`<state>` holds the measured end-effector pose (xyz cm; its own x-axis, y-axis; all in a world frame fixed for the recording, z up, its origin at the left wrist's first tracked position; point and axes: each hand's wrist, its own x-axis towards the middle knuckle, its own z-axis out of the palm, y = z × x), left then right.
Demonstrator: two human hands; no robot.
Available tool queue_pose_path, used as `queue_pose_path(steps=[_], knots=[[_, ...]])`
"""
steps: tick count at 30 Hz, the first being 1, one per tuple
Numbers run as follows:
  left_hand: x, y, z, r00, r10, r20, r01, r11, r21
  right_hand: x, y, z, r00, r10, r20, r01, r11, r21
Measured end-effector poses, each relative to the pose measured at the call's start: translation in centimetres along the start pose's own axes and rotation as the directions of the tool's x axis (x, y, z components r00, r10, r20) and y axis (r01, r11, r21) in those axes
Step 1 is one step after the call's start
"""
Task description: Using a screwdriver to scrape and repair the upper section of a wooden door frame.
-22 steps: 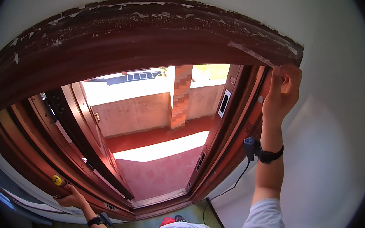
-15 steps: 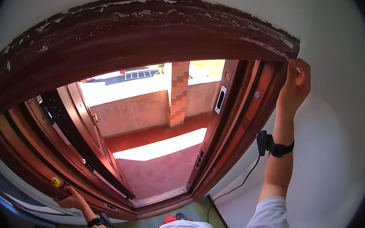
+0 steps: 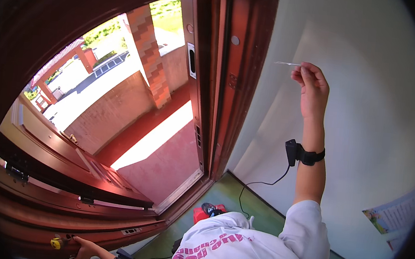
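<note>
Raised beside the white wall, my right hand (image 3: 314, 85) pinches a thin whitish strip (image 3: 287, 64) between thumb and fingertips. The strip points left toward the door frame and hangs free of it. Low on the left, my left hand (image 3: 87, 251) is closed around a tool with a yellow end (image 3: 58, 242), whose exact kind I cannot make out. That hand is close to the left side of the dark red-brown door frame (image 3: 228, 96). Each wrist wears a black strap (image 3: 310, 157) with a small box and a cable.
A brown door leaf (image 3: 84, 165) stands open to a red-floored porch with a low wall (image 3: 112, 108) and a brick pillar (image 3: 150, 54). A printed sheet (image 3: 399, 210) hangs on the right wall. A red item (image 3: 200, 215) lies near my shoe (image 3: 208, 209) on the green floor.
My right hand has come away from the frame's upper right corner with the whitish strip. The view has turned right and down. My left hand still holds the yellow-ended tool.
</note>
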<state>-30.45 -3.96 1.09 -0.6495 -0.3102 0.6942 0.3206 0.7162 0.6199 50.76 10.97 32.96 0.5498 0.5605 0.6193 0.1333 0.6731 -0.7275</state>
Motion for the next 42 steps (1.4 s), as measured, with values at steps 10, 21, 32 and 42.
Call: queue_pose_path(steps=[10,21,32,42], knots=[[-0.9,2.3,0.1,0.997,-0.068,-0.021,0.069,0.997,0.029,-13.2,12.3,-15.5,0.789,0.566,-0.240,-0.573,0.534,-0.622],[-0.1,2.6,-1.2,0.999,-0.045,-0.016,0.046,0.999,0.026,-33.7,19.6,-29.1,0.254,0.833,-0.492,-0.779,-0.126,-0.614],[-0.1,3.6,-1.8,0.989,-0.148,0.009,0.148,0.989,0.026,-43.5,20.1,-32.3,-0.083,0.790,-0.608,-0.828,-0.394,-0.399],[0.5,3.9,-3.1,0.990,-0.121,0.074,0.128,0.987,-0.101,-43.7,23.5,-28.9,0.014,0.855,-0.518,-0.844,-0.268,-0.465]])
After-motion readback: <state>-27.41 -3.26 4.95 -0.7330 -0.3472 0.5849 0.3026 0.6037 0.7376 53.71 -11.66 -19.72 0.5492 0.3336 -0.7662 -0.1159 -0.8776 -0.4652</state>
